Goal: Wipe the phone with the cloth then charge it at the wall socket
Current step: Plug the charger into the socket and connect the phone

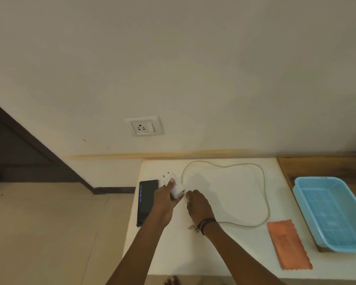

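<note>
A black phone (146,200) lies flat at the left edge of the white table (224,194). My left hand (165,204) grips a white charger adapter (174,185) just right of the phone, prongs pointing up toward the wall. My right hand (198,204) is beside the adapter's port end, fingers pinched on the end of the white cable (263,182), which loops across the table. An orange cloth (289,244) lies flat near the front right. The white wall socket (143,126) sits on the wall above the table's left end.
A light blue plastic tray (308,214) rests on a wooden surface (284,165) to the right of the table. A dark wooden panel (19,149) slants down the wall at left. Tiled floor (49,233) lies left of the table.
</note>
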